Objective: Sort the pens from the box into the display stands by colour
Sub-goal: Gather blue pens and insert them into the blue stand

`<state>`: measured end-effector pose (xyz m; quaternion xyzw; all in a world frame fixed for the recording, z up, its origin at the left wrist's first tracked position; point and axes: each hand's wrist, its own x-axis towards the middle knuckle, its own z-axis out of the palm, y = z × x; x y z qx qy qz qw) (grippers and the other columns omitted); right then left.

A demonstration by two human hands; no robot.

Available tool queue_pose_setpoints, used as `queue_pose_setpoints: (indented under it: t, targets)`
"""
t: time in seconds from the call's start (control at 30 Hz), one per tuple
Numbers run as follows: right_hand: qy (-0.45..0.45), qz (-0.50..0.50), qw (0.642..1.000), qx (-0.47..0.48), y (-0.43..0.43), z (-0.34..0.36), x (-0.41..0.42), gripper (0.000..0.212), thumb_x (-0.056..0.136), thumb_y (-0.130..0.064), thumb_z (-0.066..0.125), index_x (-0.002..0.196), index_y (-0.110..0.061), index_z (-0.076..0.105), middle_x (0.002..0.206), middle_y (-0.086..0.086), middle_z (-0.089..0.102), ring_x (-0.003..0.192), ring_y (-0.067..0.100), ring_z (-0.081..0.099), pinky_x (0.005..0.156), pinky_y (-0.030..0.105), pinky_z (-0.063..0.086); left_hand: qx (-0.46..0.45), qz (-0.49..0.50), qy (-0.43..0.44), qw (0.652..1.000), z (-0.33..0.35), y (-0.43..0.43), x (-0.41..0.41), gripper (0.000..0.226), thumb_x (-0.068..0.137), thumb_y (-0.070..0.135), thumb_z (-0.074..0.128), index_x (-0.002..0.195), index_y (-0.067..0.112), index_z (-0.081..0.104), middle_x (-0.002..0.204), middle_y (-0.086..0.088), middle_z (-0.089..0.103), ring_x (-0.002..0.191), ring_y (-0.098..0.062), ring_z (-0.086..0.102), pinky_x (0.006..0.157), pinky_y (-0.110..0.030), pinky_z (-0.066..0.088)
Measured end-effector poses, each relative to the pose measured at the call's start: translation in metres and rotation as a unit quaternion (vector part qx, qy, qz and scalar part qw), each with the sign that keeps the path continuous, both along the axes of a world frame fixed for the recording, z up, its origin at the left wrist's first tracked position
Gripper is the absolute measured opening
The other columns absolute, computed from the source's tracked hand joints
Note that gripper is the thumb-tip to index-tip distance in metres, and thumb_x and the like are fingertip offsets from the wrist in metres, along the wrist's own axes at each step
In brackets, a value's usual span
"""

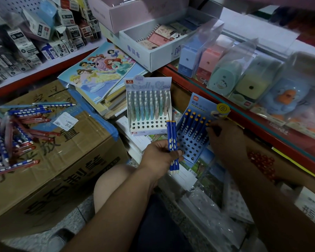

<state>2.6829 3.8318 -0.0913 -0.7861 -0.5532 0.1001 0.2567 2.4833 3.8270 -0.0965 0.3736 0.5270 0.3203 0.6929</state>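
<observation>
My left hand point(160, 157) grips a small bunch of blue pens point(171, 140) with pale dots, held upright in front of the blue display stand point(191, 148). That stand has several blue pens point(193, 124) standing in its upper holes, while its lower holes are bare. My right hand point(225, 137) pinches a blue pen at the stand's right side, with the pen mostly hidden by the fingers. To the left stands a white display stand point(149, 113) filled with pastel pens. A loose heap of blue and red pens point(16, 131) lies on the cardboard box point(62, 160) at the far left.
Princess colouring books point(102, 70) are stacked behind the box. A red-edged shelf point(262, 124) at right carries packaged pencil sharpeners point(244, 77). A white box of small notebooks point(153, 44) sits above. Small stationery cartons point(44, 33) fill the left shelf. Plastic-wrapped packs point(207, 188) lie under the stands.
</observation>
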Motion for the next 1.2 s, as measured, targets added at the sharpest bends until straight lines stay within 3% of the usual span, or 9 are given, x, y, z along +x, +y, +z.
queue_pose_setpoints:
  t: [0.27, 0.4, 0.43, 0.53, 0.67, 0.73, 0.83, 0.97, 1.2]
  targets:
    - [-0.004, -0.021, 0.999, 0.033, -0.005, 0.007, -0.006, 0.017, 0.091, -0.023, 0.070, 0.101, -0.010, 0.066, 0.100, 0.007, 0.067, 0.079, 0.015, 0.056, 0.072, 0.031, 0.047, 0.001, -0.005, 0.001, 1.000, 0.000, 0.001, -0.002, 0.017, 0.086, -0.006, 0.070, 0.100, 0.002, 0.069, 0.090, -0.017, 0.072, 0.081, -0.029, 0.071, 0.086, -0.046, 0.058]
    - [0.130, 0.057, 0.989, 0.049, -0.005, 0.025, -0.027, 0.017, 0.093, -0.025, 0.068, 0.109, -0.018, 0.069, 0.094, -0.009, 0.066, 0.080, -0.001, 0.062, 0.070, 0.012, 0.048, 0.020, -0.040, 0.016, 0.999, 0.000, 0.002, -0.001, 0.017, 0.085, -0.005, 0.070, 0.097, 0.007, 0.072, 0.089, -0.014, 0.075, 0.087, -0.028, 0.073, 0.081, -0.039, 0.060]
    - [0.175, 0.092, 0.980, 0.017, -0.002, 0.026, -0.033, 0.020, 0.093, -0.026, 0.068, 0.112, -0.019, 0.069, 0.092, -0.012, 0.066, 0.083, -0.002, 0.064, 0.072, 0.012, 0.051, 0.026, -0.052, 0.017, 0.998, 0.001, 0.002, -0.001, 0.018, 0.085, -0.006, 0.070, 0.097, 0.006, 0.073, 0.090, -0.014, 0.075, 0.087, -0.027, 0.072, 0.079, -0.038, 0.059]
    - [0.262, 0.139, 0.954, -0.041, 0.004, 0.026, -0.043, 0.022, 0.091, -0.022, 0.070, 0.112, -0.016, 0.070, 0.088, -0.009, 0.069, 0.084, 0.008, 0.069, 0.080, 0.033, 0.059, 0.046, -0.076, 0.013, 0.996, 0.002, 0.000, 0.000, 0.019, 0.085, -0.007, 0.069, 0.100, 0.003, 0.074, 0.093, -0.015, 0.075, 0.089, -0.029, 0.071, 0.085, -0.041, 0.058]
    - [0.239, 0.082, 0.967, 0.038, 0.005, 0.032, -0.039, 0.010, 0.091, -0.022, 0.070, 0.100, -0.024, 0.066, 0.080, -0.011, 0.068, 0.069, 0.004, 0.067, 0.063, 0.019, 0.054, 0.049, -0.017, 0.040, 0.998, 0.006, 0.000, -0.003, 0.017, 0.088, -0.005, 0.066, 0.098, 0.007, 0.073, 0.085, -0.010, 0.072, 0.071, -0.020, 0.063, 0.066, -0.030, 0.054]
    - [0.217, 0.025, 0.971, 0.098, 0.008, 0.035, -0.031, 0.010, 0.092, -0.025, 0.070, 0.100, -0.026, 0.064, 0.084, -0.014, 0.067, 0.073, 0.001, 0.066, 0.066, 0.017, 0.053, 0.023, 0.059, 0.038, 0.997, 0.005, 0.005, -0.006, 0.016, 0.089, -0.007, 0.065, 0.097, 0.006, 0.071, 0.089, -0.015, 0.070, 0.074, -0.025, 0.059, 0.060, -0.028, 0.051]
    - [0.184, -0.002, 0.977, 0.104, 0.017, 0.027, -0.027, 0.012, 0.093, -0.025, 0.069, 0.104, -0.024, 0.065, 0.086, -0.018, 0.063, 0.079, -0.006, 0.061, 0.071, 0.015, 0.050, -0.004, 0.110, 0.016, 0.994, 0.004, 0.009, -0.009, 0.016, 0.089, -0.010, 0.063, 0.095, 0.005, 0.068, 0.086, -0.018, 0.068, 0.080, -0.030, 0.063, 0.066, -0.033, 0.051]
    - [0.118, 0.034, 0.988, 0.093, 0.030, 0.010, -0.036, 0.014, 0.093, -0.020, 0.068, 0.104, -0.011, 0.069, 0.083, -0.014, 0.060, 0.069, -0.012, 0.053, 0.065, 0.002, 0.039, -0.007, 0.080, 0.012, 0.997, 0.005, 0.006, -0.004, 0.017, 0.090, -0.010, 0.062, 0.105, -0.003, 0.066, 0.083, -0.016, 0.067, 0.076, -0.025, 0.064, 0.071, -0.034, 0.051]
    - [0.074, 0.046, 0.993, 0.082, 0.039, -0.001, -0.041, 0.012, 0.094, -0.021, 0.066, 0.100, -0.010, 0.070, 0.084, -0.006, 0.066, 0.072, 0.002, 0.055, 0.062, 0.002, 0.033, -0.006, 0.081, 0.020, 0.996, 0.001, 0.011, -0.007, 0.020, 0.090, -0.009, 0.062, 0.109, -0.005, 0.066, 0.084, -0.016, 0.068, 0.078, -0.026, 0.066, 0.087, -0.045, 0.055]
